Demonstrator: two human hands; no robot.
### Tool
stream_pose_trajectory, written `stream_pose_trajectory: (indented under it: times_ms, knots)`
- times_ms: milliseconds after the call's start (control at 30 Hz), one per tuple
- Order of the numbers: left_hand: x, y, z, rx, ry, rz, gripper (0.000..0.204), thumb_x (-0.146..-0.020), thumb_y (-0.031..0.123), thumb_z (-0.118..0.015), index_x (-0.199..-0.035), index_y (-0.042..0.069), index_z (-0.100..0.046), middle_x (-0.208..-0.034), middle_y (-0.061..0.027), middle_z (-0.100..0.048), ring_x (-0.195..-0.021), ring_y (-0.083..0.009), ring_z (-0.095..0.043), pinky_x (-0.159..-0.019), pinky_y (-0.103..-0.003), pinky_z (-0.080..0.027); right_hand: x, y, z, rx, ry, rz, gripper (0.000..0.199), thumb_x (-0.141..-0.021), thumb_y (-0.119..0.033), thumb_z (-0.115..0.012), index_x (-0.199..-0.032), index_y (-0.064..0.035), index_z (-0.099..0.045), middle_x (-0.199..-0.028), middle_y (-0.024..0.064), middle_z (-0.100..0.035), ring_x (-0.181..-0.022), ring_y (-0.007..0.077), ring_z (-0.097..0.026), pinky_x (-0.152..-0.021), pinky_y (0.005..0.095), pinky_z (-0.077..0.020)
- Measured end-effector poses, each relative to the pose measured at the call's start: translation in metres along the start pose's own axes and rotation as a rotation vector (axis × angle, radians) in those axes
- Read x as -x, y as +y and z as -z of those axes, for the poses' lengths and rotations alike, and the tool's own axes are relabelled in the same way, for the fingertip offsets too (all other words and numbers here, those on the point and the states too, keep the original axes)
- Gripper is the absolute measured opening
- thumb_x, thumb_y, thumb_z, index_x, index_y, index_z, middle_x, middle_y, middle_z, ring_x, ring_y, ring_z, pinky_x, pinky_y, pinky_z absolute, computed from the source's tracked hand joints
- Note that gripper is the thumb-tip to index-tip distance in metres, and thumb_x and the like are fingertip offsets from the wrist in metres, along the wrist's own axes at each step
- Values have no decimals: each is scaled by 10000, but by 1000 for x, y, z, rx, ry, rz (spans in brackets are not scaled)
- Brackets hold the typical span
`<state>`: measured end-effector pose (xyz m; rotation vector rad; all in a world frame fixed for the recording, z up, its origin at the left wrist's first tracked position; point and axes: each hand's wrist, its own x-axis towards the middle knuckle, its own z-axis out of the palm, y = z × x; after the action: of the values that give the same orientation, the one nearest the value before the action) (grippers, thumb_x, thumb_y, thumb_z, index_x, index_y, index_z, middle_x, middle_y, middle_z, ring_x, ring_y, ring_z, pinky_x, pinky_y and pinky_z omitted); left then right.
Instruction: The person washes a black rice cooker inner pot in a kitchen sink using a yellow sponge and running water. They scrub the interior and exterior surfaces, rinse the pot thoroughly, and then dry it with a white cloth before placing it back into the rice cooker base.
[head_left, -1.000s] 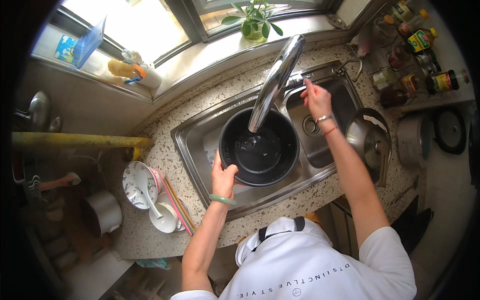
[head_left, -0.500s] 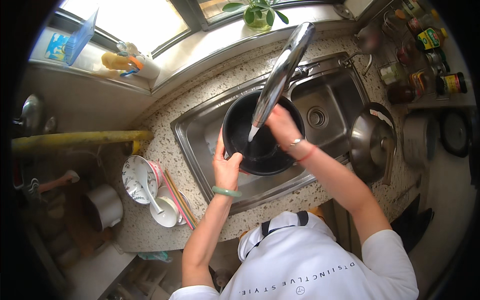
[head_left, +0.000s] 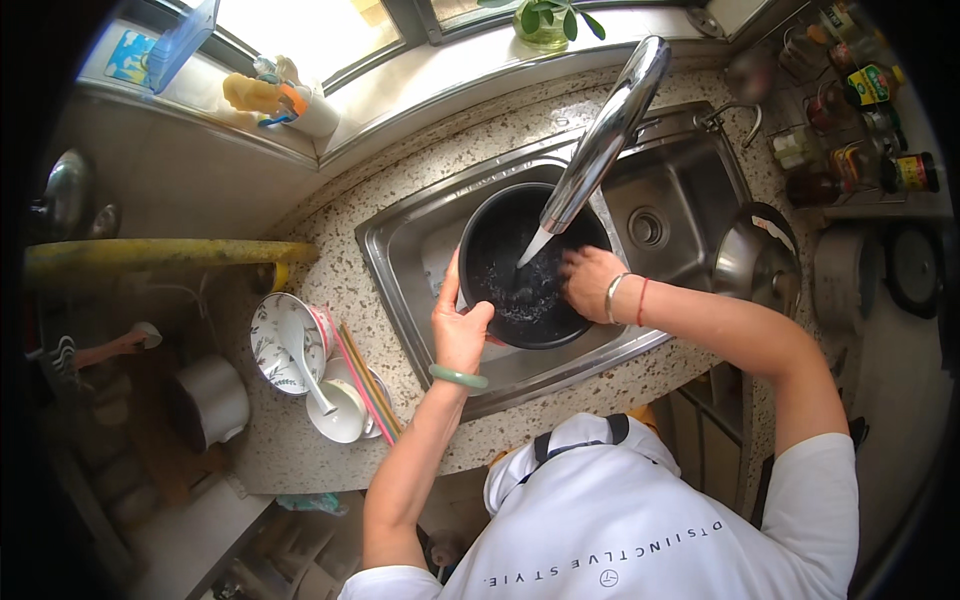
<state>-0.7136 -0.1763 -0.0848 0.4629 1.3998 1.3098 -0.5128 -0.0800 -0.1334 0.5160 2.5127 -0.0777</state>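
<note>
Hands [head_left: 462, 336] at black pot [head_left: 485, 238] | faucet [head_left: 610, 130] overhangs it | bowls [head_left: 272, 345] left of sink [head_left: 690, 200]

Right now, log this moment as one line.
left hand: gripping black pot at side | right hand: inside pot | faucet: running into pot | left sink basin: beneath pot
</note>
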Motion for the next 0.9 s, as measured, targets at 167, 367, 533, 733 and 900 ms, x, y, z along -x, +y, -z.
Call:
stream_pose_trajectory:
  times_ms: [167, 367, 533, 733, 900]
  knots:
    - [0, 1, -2, 87, -5, 11, 787, -718, -152, -460, -1441, 159, -457, -1181, -38, -610, -698, -56, -609, -515, -203, -520, -46, -13, 5, -314, 336, -158, 640, -868, -380, -622, -1376, -32, -444, -1454, 95, -406, -1379, 263, -325, -1079, 449, -336]
    - [-6, -7, 15, 71, -2, 17, 773, -720, -155, -460, -1438, 132, -460, -1200, -33, -601, -766, -53, -595, -537, -191, -501, -38, -36, -1, -409, 230, 351, 641, -896, -263, -579, -1475, -136, -335, -1581, 58, -221, -1457, 255, -206, -1096, 463, -352]
    - [4, 11, 11, 64, -50, 100, 756, -714, -176, -452, -1427, 75, -465, -1268, -26, -581, -917, -60, -581, -675, -169, -476, -25, -8, 14, -194, 165, -4, 637, -851, -145, -557, -1455, -111, -355, -1523, 62, -332, -1390, 216, -346, -1090, 384, -363]
    - [-6, 3, 14, 91, -62, -58, 742, -718, -180, -445, -1418, 63, -474, -1285, -30, -574, -931, -60, -583, -731, -168, -479, -31, -28, 8, -277, 291, 255, 615, -894, -189, -553, -1464, -83, -349, -1544, 68, -297, -1428, 243, -287, -1093, 355, -368]
    - [1, 12, 7, 23, -40, 32, 760, -707, -153, -473, -1433, 70, -448, -1245, -19, -587, -932, -62, -587, -723, -175, -493, -49, -8, -10, -273, 372, -56, 587, -845, -156, -580, -1393, -30, -412, -1454, 128, -413, -1331, 269, -419, -1080, 356, -374]
